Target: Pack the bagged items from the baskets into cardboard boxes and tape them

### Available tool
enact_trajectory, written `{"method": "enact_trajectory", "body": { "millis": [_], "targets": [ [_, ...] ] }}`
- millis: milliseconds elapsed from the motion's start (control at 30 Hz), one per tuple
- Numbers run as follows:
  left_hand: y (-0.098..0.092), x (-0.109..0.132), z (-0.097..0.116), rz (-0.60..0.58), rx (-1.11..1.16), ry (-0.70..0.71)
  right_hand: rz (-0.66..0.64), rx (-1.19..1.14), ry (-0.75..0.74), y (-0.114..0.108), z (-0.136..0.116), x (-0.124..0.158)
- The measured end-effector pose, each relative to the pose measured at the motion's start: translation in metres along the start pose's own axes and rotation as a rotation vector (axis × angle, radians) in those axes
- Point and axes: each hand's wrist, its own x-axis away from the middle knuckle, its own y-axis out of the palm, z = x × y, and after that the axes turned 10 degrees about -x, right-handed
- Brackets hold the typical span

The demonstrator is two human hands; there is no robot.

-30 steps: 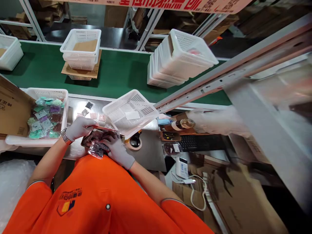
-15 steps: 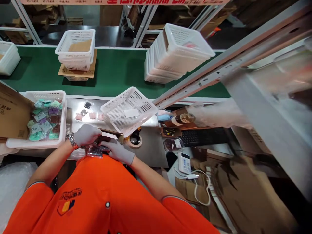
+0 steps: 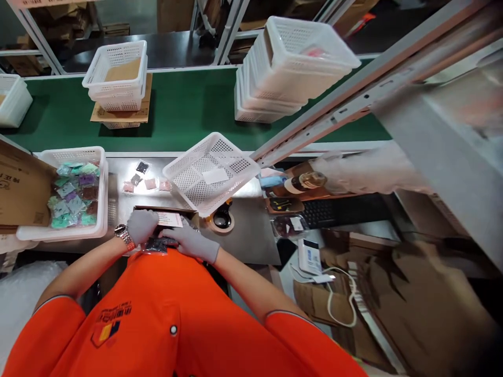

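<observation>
With left hand (image 3: pixel 142 226), bent beside white paper (image 3: pixel 170 219) at the box (image 3: pixel 195 217), hard to see whether gripping; with right hand (image 3: pixel 191 242), holding dark packets (image 3: pixel 156 245) near orange shirt (image 3: pixel 153 303).

Print on the orange shirt (image 3: pixel 184 324), carton (image 3: pixel 23 191) and white card (image 3: pixel 170 220) cannot be read.

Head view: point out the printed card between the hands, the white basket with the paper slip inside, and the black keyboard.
Printed card (image 3: pixel 170 219): head view, on its printed face.
White basket (image 3: pixel 231 191): head view, on its near right wall.
Black keyboard (image 3: pixel 334 211): head view, on its top surface.
</observation>
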Motion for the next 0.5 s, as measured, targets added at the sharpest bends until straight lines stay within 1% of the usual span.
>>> {"method": "enact_trajectory", "body": {
  "millis": [67, 133, 233, 333, 400, 433, 500],
  "targets": [
    [0.004, -0.016, 0.002, -0.052, -0.001, -0.013, -0.044, -0.037, -0.028, 0.0, 0.003, -0.002],
    [0.008, -0.035, 0.004, -0.094, 0.006, -0.009, -0.051, -0.049, -0.042, 0.0, 0.007, -0.004],
    [0.016, -0.062, 0.006, -0.155, 0.035, 0.028, -0.008, -0.071, -0.023, 0.002, 0.011, -0.009],
    [0.021, -0.082, 0.006, -0.164, 0.08, 0.08, 0.061, -0.058, 0.046, 0.002, 0.012, -0.014],
    [0.022, -0.085, 0.004, -0.15, 0.111, 0.11, 0.064, -0.018, 0.092, 0.001, 0.011, -0.016],
    [0.022, -0.083, 0.001, -0.139, 0.123, 0.115, 0.053, 0.007, 0.115, -0.001, 0.01, -0.017],
    [0.022, -0.069, -0.005, -0.101, 0.143, 0.1, 0.014, 0.053, 0.158, -0.004, 0.009, -0.019]
  ]
}}
